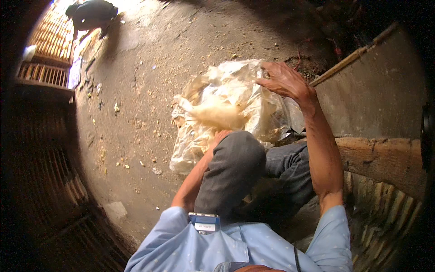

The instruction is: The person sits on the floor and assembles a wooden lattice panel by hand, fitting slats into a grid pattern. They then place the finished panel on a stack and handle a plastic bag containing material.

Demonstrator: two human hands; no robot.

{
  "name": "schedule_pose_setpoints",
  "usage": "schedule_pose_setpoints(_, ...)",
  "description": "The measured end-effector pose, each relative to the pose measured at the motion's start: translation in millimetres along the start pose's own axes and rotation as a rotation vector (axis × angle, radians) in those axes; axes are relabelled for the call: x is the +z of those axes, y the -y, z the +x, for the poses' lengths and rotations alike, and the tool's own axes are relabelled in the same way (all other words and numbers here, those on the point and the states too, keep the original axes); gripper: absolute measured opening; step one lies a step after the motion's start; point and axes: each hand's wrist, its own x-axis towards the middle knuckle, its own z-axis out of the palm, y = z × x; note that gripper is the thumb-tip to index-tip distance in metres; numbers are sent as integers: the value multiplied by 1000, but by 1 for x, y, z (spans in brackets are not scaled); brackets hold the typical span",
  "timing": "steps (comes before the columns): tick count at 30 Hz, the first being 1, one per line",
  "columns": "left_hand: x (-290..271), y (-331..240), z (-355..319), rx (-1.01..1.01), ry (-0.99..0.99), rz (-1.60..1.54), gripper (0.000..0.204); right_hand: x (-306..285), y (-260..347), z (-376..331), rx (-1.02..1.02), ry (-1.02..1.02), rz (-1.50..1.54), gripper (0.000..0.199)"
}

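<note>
A crumpled, cloudy plastic sheet (186, 156) lies spread on the floor in front of my knees. On its middle rests a pale cream shape (219, 115), smeared by motion, so its kind is unclear. My right hand (285, 80) is over the sheet's far right edge, fingers and thumb apart, with nothing visible between them. Low on the near side of the sheet, my left hand (220, 137) reaches in beside my raised knee (235, 158). The knee and the sheet's folds hide its fingers, so its grip does not show.
Slatted bamboo crates (43, 75) stand along the left side. At the far left a person (93, 13) bends over. A low grey wall panel (376, 90) rises on the right, with a wooden beam (380, 156) below it. Scraps and crumbs litter the concrete floor (131, 113).
</note>
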Motion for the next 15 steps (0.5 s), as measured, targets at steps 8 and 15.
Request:
schedule_pose_setpoints(8, -72, -47, 38, -334, -99, -219, 77, -31, 6, -13, 122, 69, 76, 58)
schedule_pose_setpoints(15, -30, -48, 78, -280, -318, -610, 64, -19, -42, -48, 109, -108, 94, 52)
